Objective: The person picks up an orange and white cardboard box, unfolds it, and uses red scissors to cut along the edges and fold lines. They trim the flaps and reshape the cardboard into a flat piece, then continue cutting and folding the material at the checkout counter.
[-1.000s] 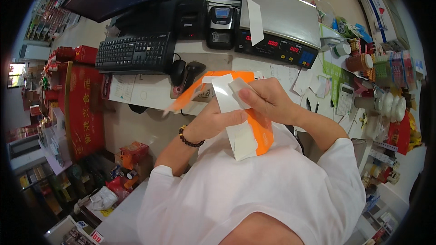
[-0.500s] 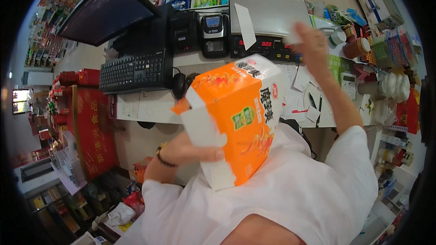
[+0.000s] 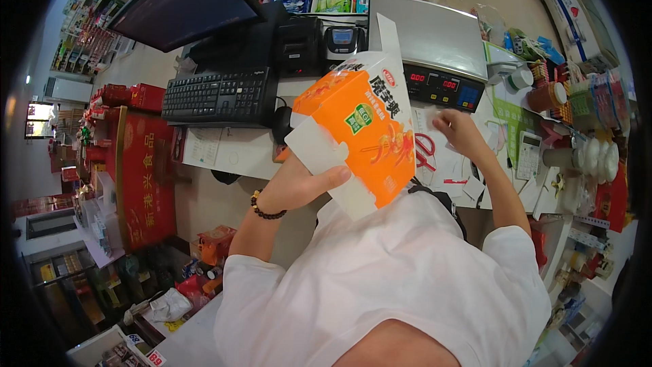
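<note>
My left hand [image 3: 305, 180] is closed on the lower left edge of an orange and white cardboard box [image 3: 380, 132], thumb on a white flap. The box is tilted in front of my chest, with an upper white flap [image 3: 388, 32] standing up past the scale's edge. To its right, my right hand [image 3: 462, 132] hovers low over the counter with its fingers curled together. Whatever they may pinch is too blurred to make out. Red-handled scissors [image 3: 424, 151] are between that hand and the box; their blades are not visible.
A digital scale [image 3: 431, 34] stands behind the box. A keyboard [image 3: 217, 96], a monitor [image 3: 187, 3] and a card terminal [image 3: 343, 42] are to the left. Lidded jars [image 3: 547, 95] and a calculator [image 3: 528, 155] sit at the right. Papers lie on the white counter.
My right hand has come down from above the scale to low over the counter. The box has shifted up and slightly right in view, and the red scissors handles now show beside it.
</note>
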The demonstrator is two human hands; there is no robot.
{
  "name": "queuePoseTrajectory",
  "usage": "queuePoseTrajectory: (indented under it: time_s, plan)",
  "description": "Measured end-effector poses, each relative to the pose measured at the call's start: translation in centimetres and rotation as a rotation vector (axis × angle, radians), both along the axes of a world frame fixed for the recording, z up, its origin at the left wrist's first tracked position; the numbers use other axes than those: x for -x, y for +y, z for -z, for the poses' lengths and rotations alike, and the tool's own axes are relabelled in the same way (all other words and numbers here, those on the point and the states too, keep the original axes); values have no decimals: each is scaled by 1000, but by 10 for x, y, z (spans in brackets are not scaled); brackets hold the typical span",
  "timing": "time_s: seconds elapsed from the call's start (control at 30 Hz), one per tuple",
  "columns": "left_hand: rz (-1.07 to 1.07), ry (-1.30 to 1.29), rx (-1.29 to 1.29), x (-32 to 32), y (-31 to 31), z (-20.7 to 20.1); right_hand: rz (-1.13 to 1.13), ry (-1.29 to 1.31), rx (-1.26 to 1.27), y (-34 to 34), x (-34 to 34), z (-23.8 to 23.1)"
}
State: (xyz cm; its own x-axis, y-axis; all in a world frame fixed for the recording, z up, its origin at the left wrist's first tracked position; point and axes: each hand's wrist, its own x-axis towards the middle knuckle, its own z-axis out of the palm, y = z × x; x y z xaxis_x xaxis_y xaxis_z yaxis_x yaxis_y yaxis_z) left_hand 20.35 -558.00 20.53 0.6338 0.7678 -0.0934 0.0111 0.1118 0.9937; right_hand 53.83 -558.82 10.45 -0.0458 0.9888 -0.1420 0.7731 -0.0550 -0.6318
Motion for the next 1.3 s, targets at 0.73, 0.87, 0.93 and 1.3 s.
queuePoseTrajectory:
  time_s: [0.73,0.87,0.93,1.3]
  plan:
    - [-41,116,-137,-15,-5,0,-163,384,-608,-3,153,-93]
    - [-59,78,-207,-16,-4,-5,-143,480,-542,-3,153,-92]
    - [-97,52,-140,-14,-5,4,-79,567,-496,1,153,-84]
    - [-306,-168,98,-14,0,9,10,497,-461,4,125,-66]
